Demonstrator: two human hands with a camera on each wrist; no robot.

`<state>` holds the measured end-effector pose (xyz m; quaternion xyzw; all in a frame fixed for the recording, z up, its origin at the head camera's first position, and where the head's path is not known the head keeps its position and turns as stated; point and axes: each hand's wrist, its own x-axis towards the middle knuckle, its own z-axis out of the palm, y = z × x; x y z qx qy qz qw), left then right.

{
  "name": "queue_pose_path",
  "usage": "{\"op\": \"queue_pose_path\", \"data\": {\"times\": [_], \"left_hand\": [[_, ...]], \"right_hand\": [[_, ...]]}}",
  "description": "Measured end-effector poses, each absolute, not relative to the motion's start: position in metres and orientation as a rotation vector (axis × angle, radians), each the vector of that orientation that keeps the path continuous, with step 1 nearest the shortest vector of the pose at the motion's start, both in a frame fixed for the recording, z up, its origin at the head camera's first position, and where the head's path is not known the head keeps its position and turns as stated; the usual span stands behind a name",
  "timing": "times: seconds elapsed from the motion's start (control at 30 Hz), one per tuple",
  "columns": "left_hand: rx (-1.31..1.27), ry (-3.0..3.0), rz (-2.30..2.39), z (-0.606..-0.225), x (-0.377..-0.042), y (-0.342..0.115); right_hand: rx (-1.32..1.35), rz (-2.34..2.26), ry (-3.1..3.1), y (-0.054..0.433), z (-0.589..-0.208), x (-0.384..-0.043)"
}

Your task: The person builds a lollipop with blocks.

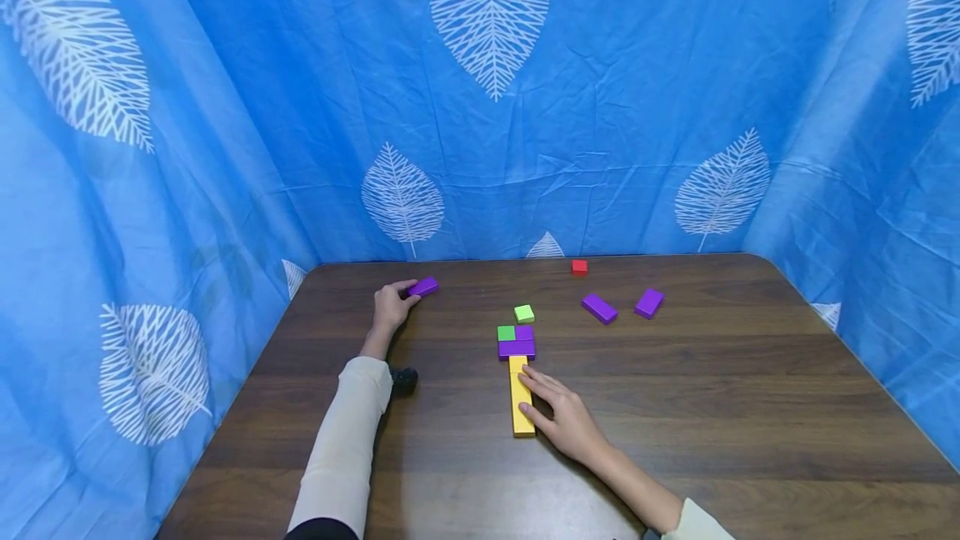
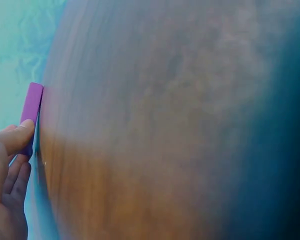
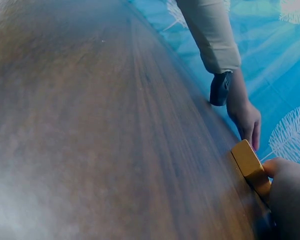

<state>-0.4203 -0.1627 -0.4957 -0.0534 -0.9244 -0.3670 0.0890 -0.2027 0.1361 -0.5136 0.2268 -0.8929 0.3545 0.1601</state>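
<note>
At the far left of the table, my left hand [image 1: 392, 307] pinches one end of a purple block [image 1: 424, 287] between thumb and fingers. The left wrist view shows the thumb [image 2: 24, 131] lying along that block's side. My right hand [image 1: 568, 423] rests its fairly straight fingertips and thumb against a column of yellow blocks [image 1: 522, 419]. Directly beyond the column, a purple block [image 1: 517, 349] lies crosswise. Behind it sit a green block [image 1: 506, 332] and a small purple block [image 1: 524, 332], side by side. A light green block [image 1: 524, 313] stands tilted just past them.
Two loose purple blocks [image 1: 599, 308] lie to the right of the arrangement. A red block [image 1: 579, 267] is near the back edge of the wooden table [image 1: 720, 407]. Blue curtains [image 1: 622, 140] with white leaf prints surround the table. A dark wrist camera [image 1: 405, 381] hangs at my left wrist.
</note>
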Motion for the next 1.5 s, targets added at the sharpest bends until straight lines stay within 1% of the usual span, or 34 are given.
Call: {"op": "queue_pose_path", "data": {"times": [0.23, 0.47, 0.7, 0.93, 1.2, 1.5], "left_hand": [[-0.201, -2.705, -1.138, -0.494, -0.414, -0.161], [-0.36, -2.498, -1.159, -0.491, -0.404, -0.154], [-0.358, -2.466, -1.146, -0.476, -0.378, -0.131], [-0.333, -2.394, -1.134, -0.47, -0.356, -0.114], [-0.418, -2.36, -1.066, -0.476, -0.339, -0.105], [-0.416, -2.42, -1.09, -0.487, -0.33, -0.102]], "right_hand": [[0.664, 1.017, -2.537, 0.136, -0.513, -0.204], [0.665, 1.007, -2.523, 0.136, -0.514, -0.203], [0.667, 1.007, -2.506, 0.135, -0.515, -0.204], [0.671, 0.997, -2.482, 0.135, -0.515, -0.203], [0.666, 1.017, -2.517, 0.135, -0.513, -0.202], [0.675, 1.021, -2.504, 0.135, -0.513, -0.203]]}}
